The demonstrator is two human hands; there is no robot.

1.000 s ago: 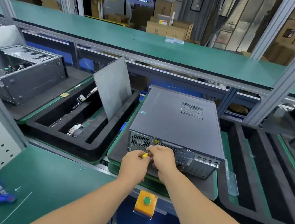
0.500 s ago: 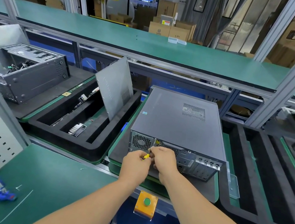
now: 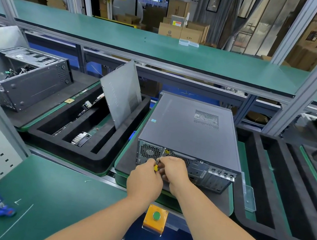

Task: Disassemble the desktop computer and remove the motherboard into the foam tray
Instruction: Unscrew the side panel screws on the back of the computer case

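- Closed PC case (image 3: 190,131) lies on its side on a dark mat, rear panel facing the person; both hands at that panel.
- Foam trays: two, one (image 3: 84,130) left of the case, one (image 3: 277,184) right.
- Second, opened case (image 3: 23,77) far left.
- Left hand (image 3: 144,180) grips a yellow-handled screwdriver (image 3: 156,166); right hand (image 3: 175,173) pinches its shaft, the two touching.
- Hands in the same spot as 0.5 s ago.

We see two bare forearms rising from the lower edge of the view, no sleeve on either as far as the frame shows; the left hand (image 3: 145,180) wears no glove, ring or watch; the right hand (image 3: 175,172) is equally bare, wrist without band or strap; fingernails are hidden or too small to judge; nothing else of us shows.
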